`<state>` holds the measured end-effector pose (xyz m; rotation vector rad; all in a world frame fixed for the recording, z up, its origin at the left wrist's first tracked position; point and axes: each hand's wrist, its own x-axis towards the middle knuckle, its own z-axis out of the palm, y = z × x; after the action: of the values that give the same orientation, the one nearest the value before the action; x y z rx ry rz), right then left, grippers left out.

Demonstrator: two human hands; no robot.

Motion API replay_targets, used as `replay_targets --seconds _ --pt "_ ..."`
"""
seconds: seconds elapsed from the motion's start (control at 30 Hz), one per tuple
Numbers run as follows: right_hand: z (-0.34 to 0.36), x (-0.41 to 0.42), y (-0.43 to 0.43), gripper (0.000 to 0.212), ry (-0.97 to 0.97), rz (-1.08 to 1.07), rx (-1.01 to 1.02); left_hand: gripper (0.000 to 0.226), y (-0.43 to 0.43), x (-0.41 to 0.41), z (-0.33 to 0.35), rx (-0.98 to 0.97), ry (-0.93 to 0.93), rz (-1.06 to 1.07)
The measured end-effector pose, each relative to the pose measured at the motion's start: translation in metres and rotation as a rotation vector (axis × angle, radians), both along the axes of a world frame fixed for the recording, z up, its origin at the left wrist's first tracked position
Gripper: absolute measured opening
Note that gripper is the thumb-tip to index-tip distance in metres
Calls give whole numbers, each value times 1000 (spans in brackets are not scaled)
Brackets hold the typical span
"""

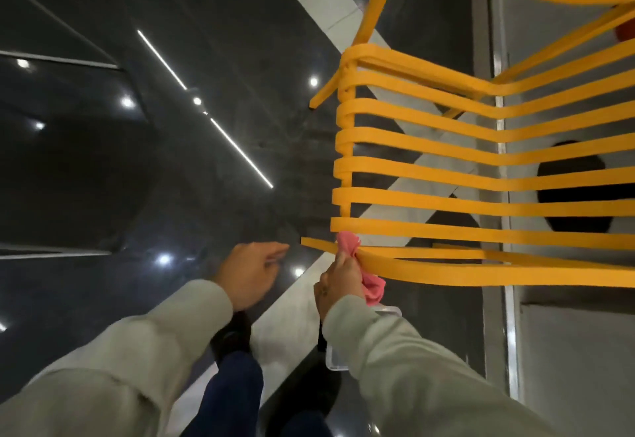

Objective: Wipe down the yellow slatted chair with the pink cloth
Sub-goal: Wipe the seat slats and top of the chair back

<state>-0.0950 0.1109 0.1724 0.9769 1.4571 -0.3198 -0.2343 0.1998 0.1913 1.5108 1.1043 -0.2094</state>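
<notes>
The yellow slatted chair (481,168) fills the right half of the view, its flat slats running left to right and its curved armrest at the top. My right hand (338,280) grips the bunched pink cloth (372,287) and presses it against the nearest slat at the chair's left corner. A second tuft of the cloth sticks out above my fingers. My left hand (249,270) hovers just left of the chair over the floor, fingers relaxed, holding nothing and touching nothing.
Glossy dark floor tiles (137,161) with pale grey strips (302,285) lie below, reflecting ceiling lights. A clear plastic object (335,356) shows under my right sleeve. My legs and a dark shoe (230,337) are at the bottom centre. A grey wall panel (577,350) stands right.
</notes>
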Motion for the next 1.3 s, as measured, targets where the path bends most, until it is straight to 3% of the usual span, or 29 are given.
replay_targets --seconds 0.1,0.23,0.33,0.5,0.6,0.77,1.0,1.1,1.3 --pt "-54 4 -1 34 -36 -194 -17 44 -2 -21 -26 -38 -26 18" --pt "-48 4 13 44 0 -311 111 43 -7 -38 -50 1 -27 17" --pt "-27 10 27 47 183 -309 216 41 -5 -40 -53 14 -4 31" --pt "16 16 23 50 585 -977 528 42 11 -24 -27 42 -3 45" --pt "55 15 31 79 584 -1016 609 43 24 -14 2 72 -33 22" --pt "128 29 58 44 678 -1314 827 42 57 -6 74 128 -69 16" --pt "225 64 92 21 818 -1552 1088 40 101 5 170 259 -90 5" --pt "245 82 98 20 867 -1754 1117 40 114 10 194 301 -59 -42" --pt "273 122 116 28 1188 -2204 1276 40 170 60 230 348 -75 -106"
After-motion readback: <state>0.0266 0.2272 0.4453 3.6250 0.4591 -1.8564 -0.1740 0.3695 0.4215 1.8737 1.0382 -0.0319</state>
